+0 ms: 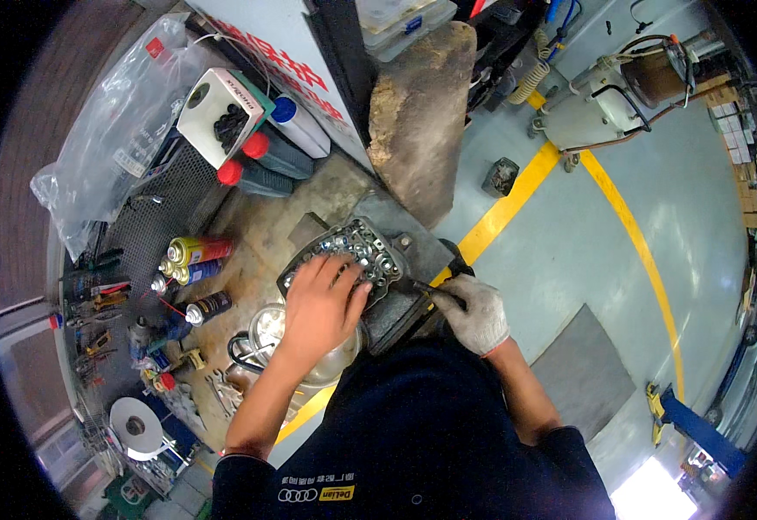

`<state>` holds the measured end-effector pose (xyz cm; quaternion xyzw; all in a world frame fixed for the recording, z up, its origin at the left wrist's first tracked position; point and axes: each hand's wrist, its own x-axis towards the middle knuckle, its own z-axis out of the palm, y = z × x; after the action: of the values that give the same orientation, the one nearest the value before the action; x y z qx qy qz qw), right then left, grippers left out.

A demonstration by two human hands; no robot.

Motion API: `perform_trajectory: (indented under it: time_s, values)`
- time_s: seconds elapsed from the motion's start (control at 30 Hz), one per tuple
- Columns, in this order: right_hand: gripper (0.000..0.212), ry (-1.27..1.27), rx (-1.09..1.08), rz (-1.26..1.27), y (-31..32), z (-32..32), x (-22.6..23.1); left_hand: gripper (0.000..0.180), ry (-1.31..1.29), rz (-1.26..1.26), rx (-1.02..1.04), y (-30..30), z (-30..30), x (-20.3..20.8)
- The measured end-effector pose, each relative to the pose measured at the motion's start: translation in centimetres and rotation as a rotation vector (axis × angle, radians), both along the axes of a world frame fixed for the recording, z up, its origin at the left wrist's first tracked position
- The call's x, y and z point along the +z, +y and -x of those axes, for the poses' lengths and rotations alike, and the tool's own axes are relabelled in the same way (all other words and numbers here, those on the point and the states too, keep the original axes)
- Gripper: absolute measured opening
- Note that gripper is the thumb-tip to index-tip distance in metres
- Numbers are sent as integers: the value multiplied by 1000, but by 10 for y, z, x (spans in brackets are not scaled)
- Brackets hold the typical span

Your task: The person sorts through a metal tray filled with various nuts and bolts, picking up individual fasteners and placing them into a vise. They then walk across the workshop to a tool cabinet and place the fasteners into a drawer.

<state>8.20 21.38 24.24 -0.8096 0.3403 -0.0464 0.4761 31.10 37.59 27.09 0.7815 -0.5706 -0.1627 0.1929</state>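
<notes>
A grey metal casting [387, 264] with several round openings, which looks like an engine cylinder head, sits at the bench corner. My bare left hand [322, 299] lies over its near side, fingers spread and touching the top; whether they grip anything small is hidden. Beside the casting's right end, my right hand [475, 316] in a pale work glove is closed around a dark, bar-like thing [426, 288] pointing toward the casting. Its kind cannot be made out. Under my left forearm a round shiny metal pan [324, 368] is partly covered.
Spray cans [201, 251] and a dark can [208, 308] stand left on the worn bench [253, 230]. Red-capped bottles [266, 178] and an open box [214, 117] are behind. Tools hang on a perforated panel [162, 225]. A wheeled tank [599, 104] stands on the floor far right.
</notes>
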Motion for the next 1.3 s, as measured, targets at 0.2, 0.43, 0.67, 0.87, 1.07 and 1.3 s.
perform_trajectory:
  time_s: [0.2, 0.43, 0.67, 0.87, 1.07, 1.3]
  values:
    - [22, -4, 12, 70, 1, -6, 3, 54, -87, 26, 14, -25, 3, -22]
    - [28, -15, 21, 56, -5, -2, 1, 47, -112, -69, -24, 5, 5, -8]
    - [28, -56, 30, 59, -1, -3, -6, 41, -60, -72, -40, 32, -5, 5]
    - [28, 14, 60, 62, -1, -7, -4, 47, 57, 90, 26, -9, -7, -9]
    - [28, -25, 29, 70, -2, -6, 6, 61, -85, -66, 3, -22, 7, -15]
    - [26, -39, -48, 44, 1, 3, -5, 60, -95, -100, 6, 16, 8, 1]
